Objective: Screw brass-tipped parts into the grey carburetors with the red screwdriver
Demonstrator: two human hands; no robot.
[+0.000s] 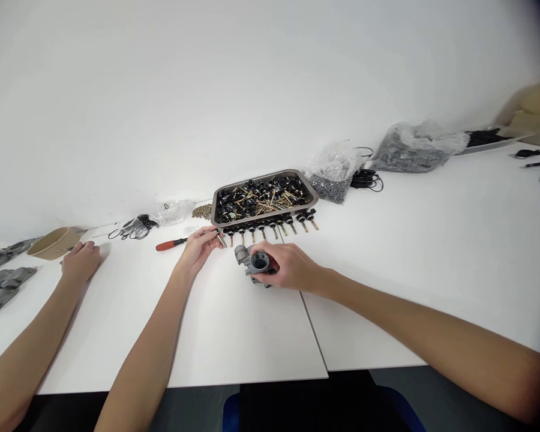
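My right hand is closed around a grey metal carburetor body that rests on the white table. My left hand pinches a small brass pin with a black cap just left of the carburetor. A row of several such black-capped brass pins lies in front of a metal tray heaped with the same parts. A red-handled screwdriver lies just left of my left hand.
Another person's hand rests at the left beside a brown paper bowl. Grey castings lie at the far left. Plastic bags of small parts, black rings and black cables line the back.
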